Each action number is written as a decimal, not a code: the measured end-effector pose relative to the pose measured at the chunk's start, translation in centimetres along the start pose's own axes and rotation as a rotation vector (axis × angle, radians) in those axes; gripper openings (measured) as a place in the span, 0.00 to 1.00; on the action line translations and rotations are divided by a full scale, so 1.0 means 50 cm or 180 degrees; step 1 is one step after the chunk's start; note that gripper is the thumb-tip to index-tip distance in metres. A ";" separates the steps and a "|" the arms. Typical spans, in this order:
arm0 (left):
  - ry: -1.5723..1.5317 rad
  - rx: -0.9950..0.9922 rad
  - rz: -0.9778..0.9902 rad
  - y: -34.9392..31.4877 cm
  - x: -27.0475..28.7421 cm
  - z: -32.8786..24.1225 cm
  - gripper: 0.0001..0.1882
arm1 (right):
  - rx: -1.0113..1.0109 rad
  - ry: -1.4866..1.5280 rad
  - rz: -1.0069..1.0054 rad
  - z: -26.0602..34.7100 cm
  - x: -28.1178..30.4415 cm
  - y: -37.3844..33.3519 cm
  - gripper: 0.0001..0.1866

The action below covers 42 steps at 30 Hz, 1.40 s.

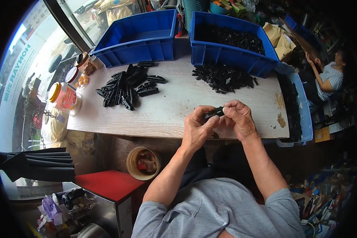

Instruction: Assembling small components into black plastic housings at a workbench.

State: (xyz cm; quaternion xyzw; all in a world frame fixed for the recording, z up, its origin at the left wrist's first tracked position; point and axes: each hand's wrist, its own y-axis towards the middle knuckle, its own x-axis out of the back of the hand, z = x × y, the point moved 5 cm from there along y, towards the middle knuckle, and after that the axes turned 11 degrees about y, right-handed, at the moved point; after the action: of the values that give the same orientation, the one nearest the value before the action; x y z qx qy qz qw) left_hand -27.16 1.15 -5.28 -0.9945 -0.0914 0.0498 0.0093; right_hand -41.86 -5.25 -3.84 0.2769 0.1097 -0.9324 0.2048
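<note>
Over the near edge of the table, my left hand (198, 127) and my right hand (240, 119) meet at a small black plastic part (213, 114). The left fingers wrap round its left end, and the right thumb and fingers pinch its right end. What else the right fingertips hold is too small to make out. Left of my hands lies a pile of long black plastic pieces (125, 85) with slots along them. Beyond my hands is a heap of small black plastic bits (224, 78), in front of a blue bin.
Two blue bins stand at the back: the left bin (135, 52), and the right bin (236, 59) holding black parts. Lidded jars (63, 97) line the left edge. A pale blue tub (305, 115) is at the right, a waste bucket (156, 168) below. Another person (329, 79) sits far right.
</note>
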 end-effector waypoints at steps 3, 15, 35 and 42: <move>-0.0046 0.0019 0.0100 0.005 -0.015 0.008 0.12 | 0.0041 -0.0061 0.0026 0.002 0.000 0.002 0.07; -0.0169 0.0260 0.0117 0.009 -0.015 -0.011 0.11 | -0.0249 -0.0182 0.0093 -0.005 0.011 0.011 0.07; -0.0768 0.0321 -0.0146 0.007 -0.008 -0.003 0.06 | -0.0164 -0.1055 -0.0154 -0.007 -0.026 -0.014 0.22; 0.0710 -0.0429 -0.0193 -0.002 0.011 -0.015 0.10 | -0.0194 -0.0627 -0.0228 -0.007 -0.019 -0.017 0.17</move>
State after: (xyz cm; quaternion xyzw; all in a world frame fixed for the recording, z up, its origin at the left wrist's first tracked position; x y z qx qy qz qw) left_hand -26.55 1.35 -4.59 -0.9890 -0.1229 -0.0676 -0.0459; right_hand -41.35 -4.06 -3.52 0.1734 0.1272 -0.9580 0.1896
